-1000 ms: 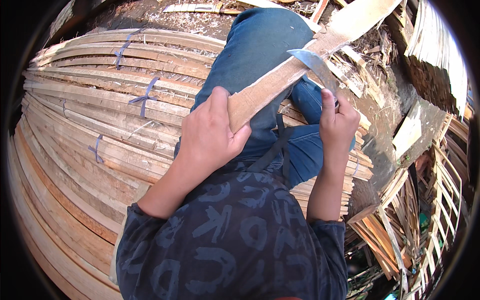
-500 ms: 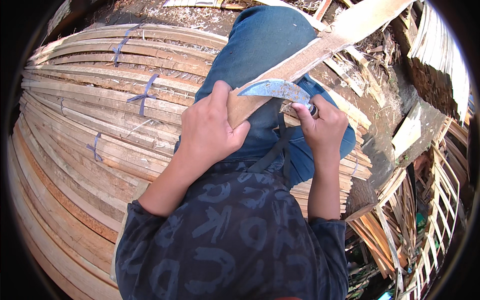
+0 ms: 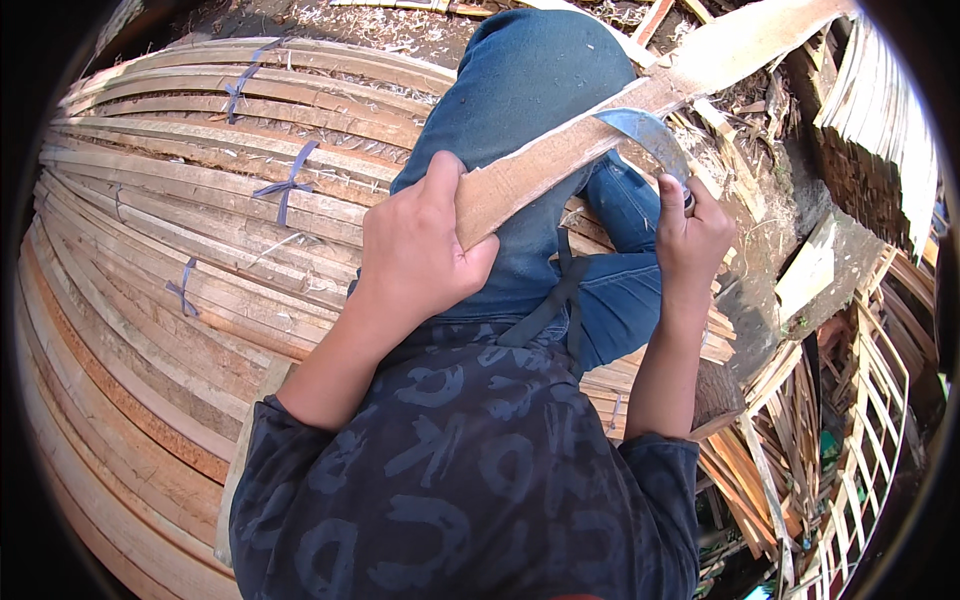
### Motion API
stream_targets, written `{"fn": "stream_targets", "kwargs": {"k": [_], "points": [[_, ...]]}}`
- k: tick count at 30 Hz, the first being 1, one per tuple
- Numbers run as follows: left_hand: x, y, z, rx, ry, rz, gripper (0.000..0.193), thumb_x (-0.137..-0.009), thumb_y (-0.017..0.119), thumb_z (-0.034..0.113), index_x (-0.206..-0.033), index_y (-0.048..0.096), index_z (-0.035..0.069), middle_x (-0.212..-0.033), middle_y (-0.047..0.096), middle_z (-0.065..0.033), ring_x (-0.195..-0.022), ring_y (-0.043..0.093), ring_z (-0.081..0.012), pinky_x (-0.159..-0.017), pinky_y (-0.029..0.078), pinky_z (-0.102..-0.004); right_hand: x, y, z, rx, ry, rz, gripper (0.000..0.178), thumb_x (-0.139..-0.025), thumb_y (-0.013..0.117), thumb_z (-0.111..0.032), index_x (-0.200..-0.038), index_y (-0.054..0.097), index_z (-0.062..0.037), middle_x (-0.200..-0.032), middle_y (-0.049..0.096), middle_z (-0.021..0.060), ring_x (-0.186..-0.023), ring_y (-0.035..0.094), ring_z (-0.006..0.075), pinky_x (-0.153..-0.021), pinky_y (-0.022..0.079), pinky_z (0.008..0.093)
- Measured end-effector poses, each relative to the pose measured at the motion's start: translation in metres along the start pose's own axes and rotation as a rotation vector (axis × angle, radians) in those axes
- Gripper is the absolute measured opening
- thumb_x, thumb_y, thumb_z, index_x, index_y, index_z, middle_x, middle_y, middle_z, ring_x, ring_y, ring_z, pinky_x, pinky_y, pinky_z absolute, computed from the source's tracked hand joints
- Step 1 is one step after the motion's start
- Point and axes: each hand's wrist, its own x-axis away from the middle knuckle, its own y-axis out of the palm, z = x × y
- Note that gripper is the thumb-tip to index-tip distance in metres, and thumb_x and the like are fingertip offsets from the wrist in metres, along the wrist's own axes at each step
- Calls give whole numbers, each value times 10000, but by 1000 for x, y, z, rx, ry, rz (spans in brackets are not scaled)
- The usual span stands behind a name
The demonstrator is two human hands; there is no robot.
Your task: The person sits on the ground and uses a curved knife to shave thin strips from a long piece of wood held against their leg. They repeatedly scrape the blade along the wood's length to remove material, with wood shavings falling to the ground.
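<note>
A long flat wooden plank (image 3: 540,178) slants across my lap from my left hand up to the far right. My left hand (image 3: 418,240) is closed around its near end, the thumb below and the fingers over the upper edge. In my right hand (image 3: 692,235) I grip the handle of a sickle-like knife (image 3: 650,132) with a curved steel blade. Its tip touches or lies just over the plank's right edge, about midway along; I cannot tell which. The handle is mostly hidden in my fist.
Bundles of wooden slats (image 3: 200,220), tied with blue strips (image 3: 287,185), spread across the left. A stack of pale thin strips (image 3: 880,120) stands far right. Loose slats (image 3: 775,450) and a lattice of strips (image 3: 870,440) lie lower right, beside a log end (image 3: 718,395).
My right hand has moved right and slightly away from my left hand, carrying the knife along the plank. The blade has turned so its tip points up-left. My left hand holds nearly still.
</note>
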Motion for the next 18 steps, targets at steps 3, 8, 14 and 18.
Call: {"fn": "stream_targets", "kwargs": {"k": [3,8,14,18], "points": [[-2,0,-3,-12,22,0,441,-647,730,193,-962,458,47,-707,598,-165,-694,634,-385,-588,489,-457,12,9,-27,-19,-119,-60,506,-820,698,-520,-682,609,-41,-501,485,109,-444,490,278,-444,379,376],[-1,-2,-4,15,18,8,429,-648,725,181,-951,455,43,-698,597,-173,-689,632,-390,-590,490,-455,-35,4,15,92,33,79,568,-858,618,-588,-657,612,-57,-458,453,100,-440,492,289,-446,376,382],[-3,-3,-2,26,-7,-49,410,-657,716,169,-947,455,42,-673,593,-158,-660,629,-381,-588,492,-446,-18,13,14,-26,56,117,573,-878,622,-543,-651,598,-18,-465,471,136,-455,523,320,-470,402,391],[-2,-1,-6,14,18,-14,410,-660,708,171,-954,453,42,-673,594,-156,-657,627,-388,-593,489,-455,3,14,-15,34,-158,-25,504,-845,678,-509,-669,603,-43,-495,518,126,-466,558,308,-458,415,377]]}}
